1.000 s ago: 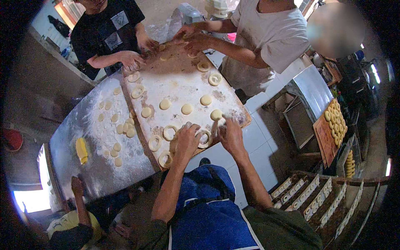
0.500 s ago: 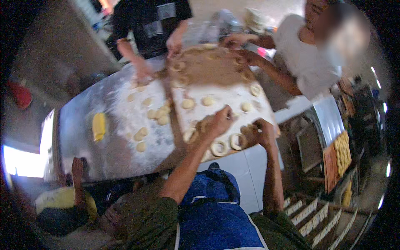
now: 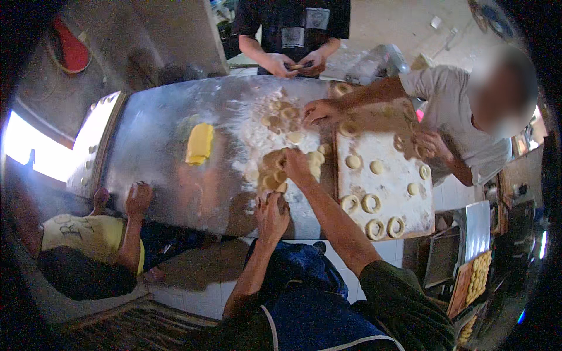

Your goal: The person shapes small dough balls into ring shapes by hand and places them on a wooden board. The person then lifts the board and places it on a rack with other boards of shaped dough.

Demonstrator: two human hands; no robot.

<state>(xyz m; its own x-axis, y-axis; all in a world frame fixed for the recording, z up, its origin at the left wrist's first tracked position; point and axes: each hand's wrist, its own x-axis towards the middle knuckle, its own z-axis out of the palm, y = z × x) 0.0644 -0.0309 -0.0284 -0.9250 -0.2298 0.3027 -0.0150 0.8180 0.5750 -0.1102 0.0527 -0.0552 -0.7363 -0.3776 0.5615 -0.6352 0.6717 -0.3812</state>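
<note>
Over the floured part of the table, my right hand point(image 3: 295, 167) dips among several small pale dough pieces point(image 3: 272, 178). Its fingers are bent and closed on a dough piece, mostly hidden beneath them. Closer to the front edge, my left hand point(image 3: 273, 213) rests low with bent, slightly parted fingers. One dough piece point(image 3: 281, 188) lies at its fingertips, and I see nothing held in that hand. To the right, a floured board point(image 3: 386, 169) carries dough rings point(image 3: 376, 229) along its near side and round dough pieces point(image 3: 376, 167) farther in.
A yellow folded slab point(image 3: 199, 143) lies on the metal table point(image 3: 152, 140). Across it, a person in black point(image 3: 293, 29) holds a small piece. Another person's hand point(image 3: 322, 111) reaches over from the right. A person in yellow point(image 3: 88, 240) is at the left. Trays of dough point(image 3: 479, 275) stand lower right.
My hands have gone from the board to the dough pieces on its left. The far person's hands came off the table. The right-hand person now reaches over the table. My view has shifted.
</note>
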